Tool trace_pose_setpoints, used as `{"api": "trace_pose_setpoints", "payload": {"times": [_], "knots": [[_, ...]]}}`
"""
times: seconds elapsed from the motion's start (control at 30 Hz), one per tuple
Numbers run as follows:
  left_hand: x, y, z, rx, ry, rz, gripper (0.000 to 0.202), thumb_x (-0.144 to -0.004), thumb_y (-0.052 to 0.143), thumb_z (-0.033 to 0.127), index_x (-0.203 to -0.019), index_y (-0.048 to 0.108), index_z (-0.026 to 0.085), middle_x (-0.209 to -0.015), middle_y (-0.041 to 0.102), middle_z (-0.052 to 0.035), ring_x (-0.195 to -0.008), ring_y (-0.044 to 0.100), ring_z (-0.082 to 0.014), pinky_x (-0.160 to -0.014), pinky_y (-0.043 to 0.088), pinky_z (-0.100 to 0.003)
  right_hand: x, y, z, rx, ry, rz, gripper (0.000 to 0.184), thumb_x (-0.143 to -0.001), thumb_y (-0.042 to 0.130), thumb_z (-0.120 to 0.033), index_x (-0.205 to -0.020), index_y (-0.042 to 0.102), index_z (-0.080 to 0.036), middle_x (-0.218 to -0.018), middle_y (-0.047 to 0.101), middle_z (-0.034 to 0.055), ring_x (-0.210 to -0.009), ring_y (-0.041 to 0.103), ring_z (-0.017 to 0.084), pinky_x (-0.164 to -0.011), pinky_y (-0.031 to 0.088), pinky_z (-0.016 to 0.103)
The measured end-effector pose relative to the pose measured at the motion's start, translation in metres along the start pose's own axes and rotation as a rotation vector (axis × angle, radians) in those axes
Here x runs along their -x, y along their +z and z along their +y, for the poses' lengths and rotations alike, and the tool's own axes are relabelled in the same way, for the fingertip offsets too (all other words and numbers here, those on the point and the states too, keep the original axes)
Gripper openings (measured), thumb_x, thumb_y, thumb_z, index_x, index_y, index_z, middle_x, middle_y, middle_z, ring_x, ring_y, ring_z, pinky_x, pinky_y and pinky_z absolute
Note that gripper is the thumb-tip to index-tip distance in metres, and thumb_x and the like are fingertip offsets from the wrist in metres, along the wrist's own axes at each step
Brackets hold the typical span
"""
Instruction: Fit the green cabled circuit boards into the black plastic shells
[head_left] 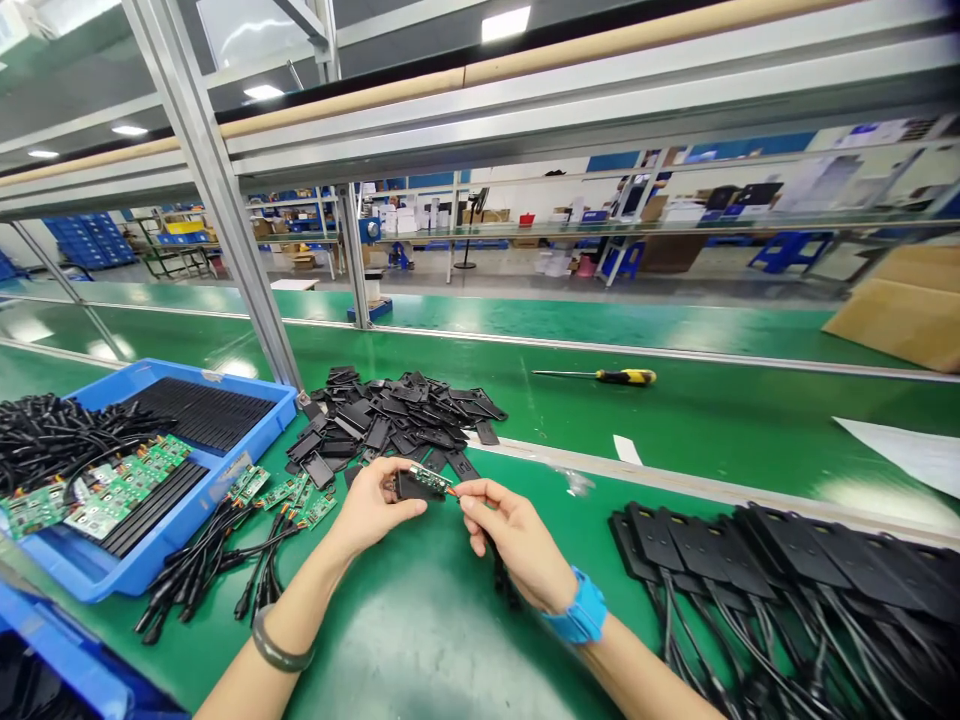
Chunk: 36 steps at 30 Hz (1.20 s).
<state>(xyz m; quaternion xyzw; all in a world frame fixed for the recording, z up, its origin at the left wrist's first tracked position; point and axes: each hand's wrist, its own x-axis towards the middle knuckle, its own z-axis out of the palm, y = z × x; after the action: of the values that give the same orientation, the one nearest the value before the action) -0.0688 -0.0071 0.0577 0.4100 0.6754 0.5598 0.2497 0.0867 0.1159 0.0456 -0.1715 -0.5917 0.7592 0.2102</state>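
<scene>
My left hand (379,508) is closed around a black plastic housing (414,488), thumb along its near edge. A small green circuit board (430,478) lies tilted at the housing's top. Coloured wires run from the board's right end into the fingers of my right hand (510,530), which pinches them. A black cable (501,575) hangs below that hand. To the left of my left hand, several green boards with black cables (214,545) lie loose on the green table. Beyond my hands is a heap of flat black plastic covers (397,415).
On the left stands a blue tray (281,405) of boards, cables and black housings; another blue bin (75,650) is nearer. Black cased units with cables (750,560) lie at the right. A yellow-black screwdriver (626,377) rests farther back. A metal post (225,200) rises at the left.
</scene>
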Motion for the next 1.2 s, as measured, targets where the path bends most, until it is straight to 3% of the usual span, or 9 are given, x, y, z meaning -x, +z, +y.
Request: {"api": "trace_pose_setpoints", "payload": {"times": [0.1, 0.2, 0.3, 0.4, 0.6, 0.83, 1.03, 1.2], "knots": [[0.003, 0.006, -0.007, 0.455, -0.118, -0.048, 0.047, -0.062, 0.079, 0.019, -0.106, 0.062, 0.015, -0.099, 0.066, -0.0063, -0.092, 0.060, -0.0186, -0.087, 0.045, -0.030, 0.000, 0.000, -0.005, 0.013, 0.027, -0.005, 0.044, -0.073, 0.072, -0.054, -0.087, 0.059, -0.014, -0.061, 0.056, -0.0019, -0.044, 0.048, 0.008, -0.042, 0.039, 0.019], [0.008, 0.010, -0.011, 0.647, -0.149, -0.043, 0.049, -0.067, 0.078, 0.018, -0.113, 0.061, 0.017, -0.111, 0.064, -0.0078, -0.101, 0.058, -0.0178, -0.090, 0.043, -0.028, -0.001, 0.000, -0.005, -0.016, 0.076, -0.024, 0.045, -0.069, 0.075, -0.054, -0.081, 0.059, -0.014, -0.061, 0.059, 0.0000, -0.046, 0.053, 0.010, -0.043, 0.045, 0.020], [0.011, 0.014, -0.010, 0.745, -0.172, -0.080, 0.050, -0.072, 0.075, 0.017, -0.119, 0.058, 0.019, -0.123, 0.059, -0.0106, -0.104, 0.058, -0.0198, -0.091, 0.046, -0.032, -0.002, 0.000, 0.000, -0.042, 0.111, -0.030, 0.046, -0.066, 0.078, -0.053, -0.078, 0.058, -0.014, -0.062, 0.061, 0.0009, -0.050, 0.057, 0.012, -0.046, 0.050, 0.021], [0.012, 0.016, -0.009, 0.776, -0.184, -0.073, 0.049, -0.076, 0.072, 0.017, -0.122, 0.056, 0.019, -0.122, 0.059, -0.0116, -0.101, 0.060, -0.0208, -0.089, 0.049, -0.036, -0.003, -0.001, 0.004, -0.037, 0.123, -0.011, 0.047, -0.066, 0.079, -0.053, -0.078, 0.057, -0.014, -0.060, 0.062, 0.0016, -0.053, 0.060, 0.013, -0.049, 0.053, 0.022], [0.015, 0.019, -0.007, 0.767, -0.209, -0.052, 0.051, -0.078, 0.070, 0.018, -0.126, 0.053, 0.019, -0.122, 0.059, -0.0126, -0.098, 0.061, -0.0202, -0.085, 0.052, -0.035, -0.004, -0.001, 0.007, -0.043, 0.119, 0.014, 0.047, -0.065, 0.080, -0.052, -0.079, 0.057, -0.014, -0.060, 0.062, 0.0010, -0.056, 0.062, 0.014, -0.053, 0.056, 0.023], [0.015, 0.024, -0.005, 0.728, -0.169, -0.090, 0.050, -0.082, 0.065, 0.021, -0.129, 0.048, 0.021, -0.127, 0.055, -0.0132, -0.107, 0.058, -0.0238, -0.088, 0.050, -0.038, -0.003, 0.000, 0.010, 0.043, 0.132, 0.026, 0.049, -0.063, 0.079, -0.055, -0.076, 0.056, -0.013, -0.057, 0.063, 0.0021, -0.052, 0.063, 0.016, -0.046, 0.053, 0.022], [0.014, 0.037, -0.017, 0.666, -0.180, 0.103, 0.029, -0.085, 0.061, 0.032, -0.108, 0.056, 0.015, -0.107, 0.064, -0.0123, -0.097, 0.062, -0.0235, -0.079, 0.053, -0.037, -0.004, 0.006, 0.023, 0.054, 0.134, 0.015, 0.050, -0.060, 0.080, -0.054, -0.076, 0.054, -0.014, -0.058, 0.062, 0.0007, -0.052, 0.065, 0.018, -0.045, 0.054, 0.024], [0.014, 0.039, -0.020, 0.621, -0.180, 0.177, 0.034, -0.080, 0.066, 0.037, -0.104, 0.054, 0.016, -0.103, 0.067, -0.0113, -0.093, 0.066, -0.0244, -0.073, 0.054, -0.035, -0.006, 0.006, 0.034, 0.077, 0.171, -0.023, 0.049, -0.060, 0.079, -0.054, -0.076, 0.054, -0.016, -0.059, 0.060, -0.0007, -0.052, 0.064, 0.018, -0.046, 0.052, 0.025]]}}
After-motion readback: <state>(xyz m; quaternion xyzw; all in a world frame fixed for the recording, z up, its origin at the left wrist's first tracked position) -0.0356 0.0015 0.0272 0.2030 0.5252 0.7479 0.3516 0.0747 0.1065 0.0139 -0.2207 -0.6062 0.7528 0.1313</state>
